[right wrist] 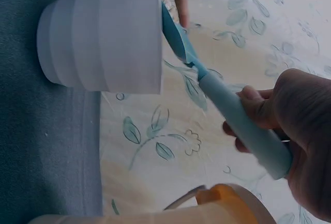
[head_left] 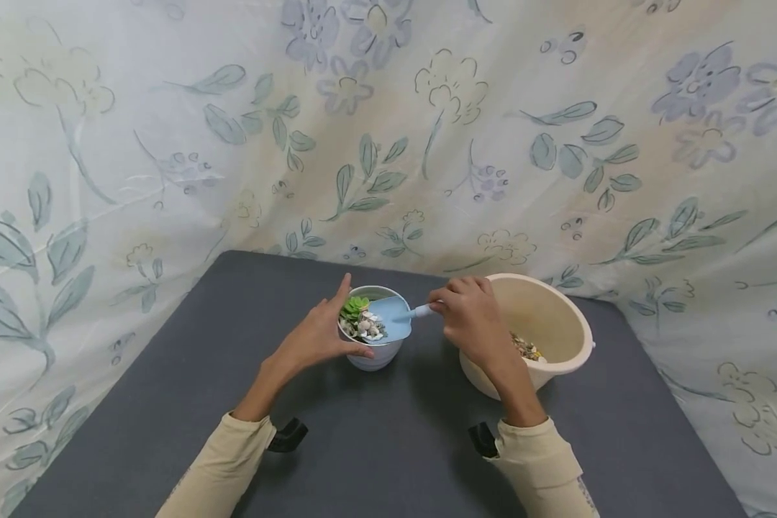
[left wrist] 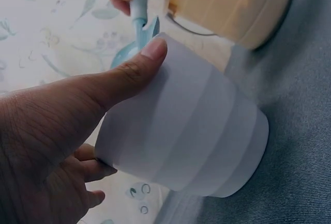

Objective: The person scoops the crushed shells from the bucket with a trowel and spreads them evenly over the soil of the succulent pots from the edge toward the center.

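Note:
In the head view a white ribbed flowerpot (head_left: 377, 357) stands on the dark table. Inside it are a green succulent (head_left: 355, 307) and pale pebbles (head_left: 367, 328). My left hand (head_left: 312, 334) holds the pot at its left side, with the thumb (left wrist: 139, 69) across the near side by the rim and fingers on the far side. In my right hand (head_left: 474, 316) is the handle of a light-blue trowel (right wrist: 235, 113). Its blade (head_left: 393, 320) tips down over the pot's right rim, its tip at the pebbles.
A cream bucket (head_left: 560, 316) stands right of the pot, beneath and behind my right forearm, with mixed pebbles (head_left: 526, 347) in the bottom. The grey table (head_left: 375, 460) ends at a floral cloth (head_left: 388, 158) hanging behind it.

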A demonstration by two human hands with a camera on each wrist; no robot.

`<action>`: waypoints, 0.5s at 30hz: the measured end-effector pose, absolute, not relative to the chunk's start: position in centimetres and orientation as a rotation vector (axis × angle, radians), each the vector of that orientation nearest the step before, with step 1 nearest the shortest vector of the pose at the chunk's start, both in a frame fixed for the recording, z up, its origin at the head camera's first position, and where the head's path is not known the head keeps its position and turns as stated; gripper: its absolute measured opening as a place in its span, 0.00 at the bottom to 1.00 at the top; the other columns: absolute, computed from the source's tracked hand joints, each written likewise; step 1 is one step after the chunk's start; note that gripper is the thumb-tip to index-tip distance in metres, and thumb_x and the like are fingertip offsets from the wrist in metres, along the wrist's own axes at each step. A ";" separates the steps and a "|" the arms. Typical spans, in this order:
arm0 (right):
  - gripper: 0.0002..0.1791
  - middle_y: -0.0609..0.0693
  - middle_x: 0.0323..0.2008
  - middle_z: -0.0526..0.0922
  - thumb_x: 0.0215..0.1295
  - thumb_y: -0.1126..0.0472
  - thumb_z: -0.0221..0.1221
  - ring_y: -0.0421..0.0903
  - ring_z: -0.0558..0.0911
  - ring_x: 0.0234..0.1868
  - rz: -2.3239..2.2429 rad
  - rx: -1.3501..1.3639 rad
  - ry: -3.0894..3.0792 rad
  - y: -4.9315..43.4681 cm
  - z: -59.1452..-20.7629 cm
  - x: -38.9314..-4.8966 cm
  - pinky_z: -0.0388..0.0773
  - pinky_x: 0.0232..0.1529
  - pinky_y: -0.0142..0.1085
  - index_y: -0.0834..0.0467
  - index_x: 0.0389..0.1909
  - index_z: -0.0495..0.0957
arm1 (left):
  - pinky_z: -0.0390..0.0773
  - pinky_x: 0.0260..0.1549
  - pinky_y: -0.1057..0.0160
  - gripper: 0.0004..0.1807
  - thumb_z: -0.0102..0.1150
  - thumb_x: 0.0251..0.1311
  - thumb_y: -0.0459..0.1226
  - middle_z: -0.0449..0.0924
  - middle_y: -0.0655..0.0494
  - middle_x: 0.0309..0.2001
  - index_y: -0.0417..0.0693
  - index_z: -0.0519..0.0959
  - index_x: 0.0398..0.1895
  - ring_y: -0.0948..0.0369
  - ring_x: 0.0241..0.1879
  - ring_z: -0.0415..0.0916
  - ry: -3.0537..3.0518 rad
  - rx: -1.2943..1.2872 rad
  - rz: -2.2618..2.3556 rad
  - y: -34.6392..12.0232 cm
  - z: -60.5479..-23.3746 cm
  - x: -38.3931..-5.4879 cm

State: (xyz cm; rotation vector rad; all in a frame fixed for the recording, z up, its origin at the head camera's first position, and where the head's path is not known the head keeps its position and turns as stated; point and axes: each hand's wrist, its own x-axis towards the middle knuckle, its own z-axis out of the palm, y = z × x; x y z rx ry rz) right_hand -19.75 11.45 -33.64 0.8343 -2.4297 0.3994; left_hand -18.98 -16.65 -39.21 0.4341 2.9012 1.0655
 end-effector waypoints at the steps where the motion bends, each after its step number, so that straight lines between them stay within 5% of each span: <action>1: 0.02 0.50 0.33 0.88 0.66 0.66 0.69 0.52 0.82 0.43 0.380 0.854 -2.402 11.3 -33.7 -19.7 0.73 0.62 0.51 0.58 0.37 0.90 | 0.66 0.68 0.27 0.78 0.81 0.45 0.62 0.54 0.40 0.83 0.59 0.32 0.87 0.30 0.79 0.53 2.903 0.433 1.064 -16.6 -39.2 -19.0; 15: 0.07 0.56 0.42 0.89 0.60 0.72 0.72 0.54 0.82 0.48 0.251 1.023 -1.967 10.9 -32.9 -19.1 0.75 0.63 0.49 0.60 0.38 0.90 | 0.72 0.69 0.36 0.79 0.83 0.45 0.59 0.54 0.48 0.84 0.56 0.31 0.87 0.40 0.78 0.64 2.856 0.518 1.098 -17.2 -38.8 -19.3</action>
